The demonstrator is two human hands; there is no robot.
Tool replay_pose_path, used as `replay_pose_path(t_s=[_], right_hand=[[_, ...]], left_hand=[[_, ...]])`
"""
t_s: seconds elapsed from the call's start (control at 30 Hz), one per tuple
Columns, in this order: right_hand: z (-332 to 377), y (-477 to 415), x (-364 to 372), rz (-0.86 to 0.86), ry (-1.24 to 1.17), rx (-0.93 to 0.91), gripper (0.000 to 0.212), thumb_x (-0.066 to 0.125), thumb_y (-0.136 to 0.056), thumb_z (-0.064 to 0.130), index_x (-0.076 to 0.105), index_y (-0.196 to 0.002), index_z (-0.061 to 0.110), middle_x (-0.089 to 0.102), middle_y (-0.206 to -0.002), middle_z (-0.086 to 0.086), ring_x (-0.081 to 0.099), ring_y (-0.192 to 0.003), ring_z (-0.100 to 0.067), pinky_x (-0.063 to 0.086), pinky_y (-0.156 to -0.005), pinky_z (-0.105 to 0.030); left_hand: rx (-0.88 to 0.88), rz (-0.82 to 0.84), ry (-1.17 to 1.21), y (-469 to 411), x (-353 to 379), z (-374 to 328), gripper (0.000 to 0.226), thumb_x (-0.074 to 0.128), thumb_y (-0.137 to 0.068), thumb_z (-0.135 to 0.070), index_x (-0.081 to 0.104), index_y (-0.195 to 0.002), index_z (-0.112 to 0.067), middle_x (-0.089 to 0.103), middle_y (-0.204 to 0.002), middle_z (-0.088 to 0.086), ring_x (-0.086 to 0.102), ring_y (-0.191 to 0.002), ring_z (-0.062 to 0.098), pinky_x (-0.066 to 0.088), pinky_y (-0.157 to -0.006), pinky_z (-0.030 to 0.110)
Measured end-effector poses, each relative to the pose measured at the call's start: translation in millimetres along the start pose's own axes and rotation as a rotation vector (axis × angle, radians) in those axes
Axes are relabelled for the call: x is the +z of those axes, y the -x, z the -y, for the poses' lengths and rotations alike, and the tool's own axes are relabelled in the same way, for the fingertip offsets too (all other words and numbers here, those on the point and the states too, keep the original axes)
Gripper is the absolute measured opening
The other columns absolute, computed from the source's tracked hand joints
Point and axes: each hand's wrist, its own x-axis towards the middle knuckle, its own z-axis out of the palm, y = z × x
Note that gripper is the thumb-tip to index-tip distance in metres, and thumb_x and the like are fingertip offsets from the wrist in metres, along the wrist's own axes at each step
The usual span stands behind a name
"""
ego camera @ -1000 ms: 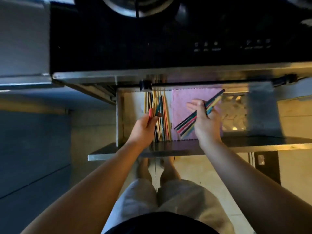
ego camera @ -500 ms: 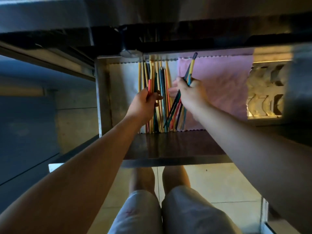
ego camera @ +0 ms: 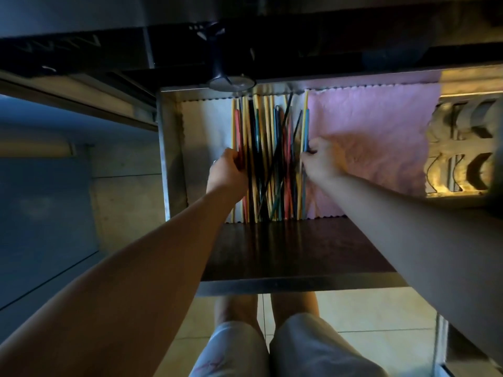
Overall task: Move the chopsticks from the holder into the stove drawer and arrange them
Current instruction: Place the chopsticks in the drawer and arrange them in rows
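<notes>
Several coloured chopsticks [ego camera: 269,159] lie in a pile in the open metal stove drawer [ego camera: 168,159], mostly running front to back, a few dark ones crossing at an angle. My left hand [ego camera: 228,170] presses against the pile's left edge, fingers on a red and yellow pair. My right hand [ego camera: 324,159] is at the pile's right edge, fingertips pinching a yellow and teal chopstick [ego camera: 306,123]. No chopstick holder is in view.
A pink cloth [ego camera: 381,137] lines the drawer's right part, a white liner [ego camera: 204,126] the left. A metal rack with curved cutouts [ego camera: 462,148] sits at the far right. The stove body and a knob [ego camera: 231,80] overhang the drawer's back. My legs stand below on floor tiles.
The bundle my right hand held has been laid down into the drawer pile. Both hands now rest at the pile's two sides. The camera has come closer to the drawer.
</notes>
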Motion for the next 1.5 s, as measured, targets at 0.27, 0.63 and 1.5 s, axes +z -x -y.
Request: replay_pose_path(t_s=[0.27, 0.63, 1.5], right_hand=[[-20, 11, -8, -0.046, 0.091, -0.167, 0.028, 0.06, -0.09, 0.005, 0.058, -0.117, 0.005, 0.065, -0.112, -0.011, 0.061, -0.095, -0.019, 0.037, -0.065, -0.008], [-21, 5, 4, -0.119, 0.185, -0.128, 0.011, 0.063, -0.088, 0.019, 0.06, -0.098, 0.014, 0.066, -0.105, -0.009, 0.062, -0.089, -0.023, 0.039, -0.069, -0.023], [-3, -1, 4, -0.011, 0.247, 0.017, 0.024, 0.058, -0.092, 0.025, 0.065, -0.104, 0.006, 0.067, -0.113, -0.014, 0.065, -0.099, -0.029, 0.054, -0.08, -0.031]], left_hand=[[-0.044, -0.048, 0.031, 5, -7, 22, 0.033, 0.065, -0.091, -0.034, 0.05, -0.116, -0.017, 0.05, -0.114, 0.004, 0.044, -0.076, 0.009, 0.038, -0.068, 0.028], [-0.146, -0.022, -0.043, -15, -2, 28, 0.01, 0.062, -0.091, -0.022, 0.062, -0.099, -0.015, 0.063, -0.087, 0.003, 0.06, -0.07, 0.015, 0.04, -0.047, 0.024], [-0.319, -0.005, 0.306, -1, 8, 15, 0.021, 0.066, -0.089, -0.023, 0.066, -0.107, -0.011, 0.067, -0.083, 0.004, 0.062, -0.068, 0.014, 0.043, -0.049, 0.023]])
